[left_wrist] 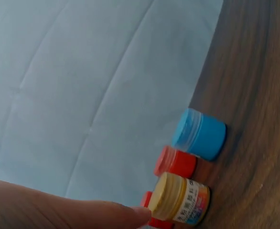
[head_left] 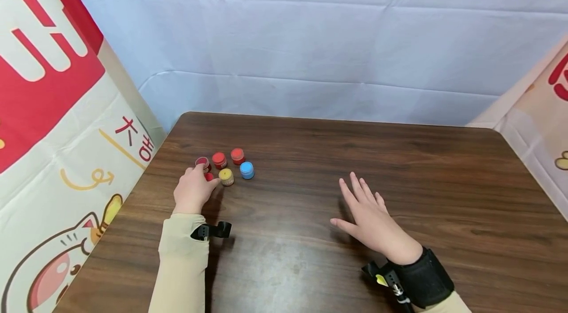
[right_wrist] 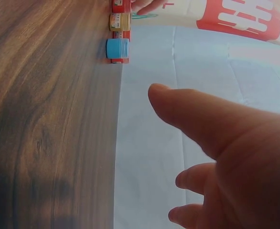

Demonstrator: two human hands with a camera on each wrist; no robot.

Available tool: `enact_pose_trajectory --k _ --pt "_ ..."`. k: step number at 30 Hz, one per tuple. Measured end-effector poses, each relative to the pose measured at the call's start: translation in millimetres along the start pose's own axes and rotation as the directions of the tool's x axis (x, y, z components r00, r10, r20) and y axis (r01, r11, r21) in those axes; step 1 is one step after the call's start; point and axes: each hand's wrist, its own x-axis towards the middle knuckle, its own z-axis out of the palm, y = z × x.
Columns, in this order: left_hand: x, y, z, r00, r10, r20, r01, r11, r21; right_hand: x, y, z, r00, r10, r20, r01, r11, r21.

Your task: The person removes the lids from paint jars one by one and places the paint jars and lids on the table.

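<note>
My left hand [head_left: 193,192] is at a small group of little lidded paint jars on the left of the table. A red jar [head_left: 208,176] shows between its thumb and fingers, partly hidden; whether they grip it or only surround it is unclear. The thumb [left_wrist: 125,215] overlaps the lid edge of a yellow jar [left_wrist: 192,200] in the left wrist view. Behind stand a dark red jar [head_left: 202,161] and two red jars, one in the middle [head_left: 219,160] and one farther right [head_left: 237,156]. A blue jar [head_left: 247,170] is rightmost. My right hand [head_left: 366,219] hovers with fingers spread, holding nothing.
The brown wooden table [head_left: 293,194] has its far edge against a pale blue cloth backdrop [head_left: 284,42]. Printed cloth hangs at the left side [head_left: 57,165] and right side [head_left: 539,106]. Each wrist wears a black strap, the right one [head_left: 421,276] wider.
</note>
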Motion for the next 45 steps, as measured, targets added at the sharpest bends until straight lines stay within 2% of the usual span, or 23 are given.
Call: enact_pose_trajectory --k 6,16,27,33,40,45 --pt "3.0 -7.4 4.2 0.999 -0.049 0.024 0.049 0.999 0.001 -0.7 0.0 0.3 1.0 -0.003 -0.006 0.003 1.0 -0.001" --pt "9.5 -18.2 14.4 0.996 -0.08 0.044 0.081 0.997 -0.012 -1.4 -0.6 -0.2 1.0 -0.001 0.001 0.001 1.0 0.005" --pt "12.5 -23.5 15.2 0.997 -0.062 0.052 0.065 0.995 -0.075 -2.4 -0.8 -1.2 1.0 -0.008 0.007 0.008 1.0 0.009" --pt "8.8 -20.5 7.6 0.998 -0.066 -0.001 0.065 0.992 -0.106 -3.1 -0.3 -1.8 1.0 -0.01 0.008 0.01 1.0 0.015" --pt "2.5 -9.8 -4.2 0.996 0.001 -0.086 -0.015 0.987 -0.161 -3.5 2.3 -4.2 1.0 -0.023 0.003 0.023 1.0 0.011" --pt "-3.7 0.3 -10.6 0.99 0.042 -0.135 -0.075 0.967 -0.243 -3.6 2.1 -5.1 0.999 -0.015 -0.044 0.017 0.999 0.03"
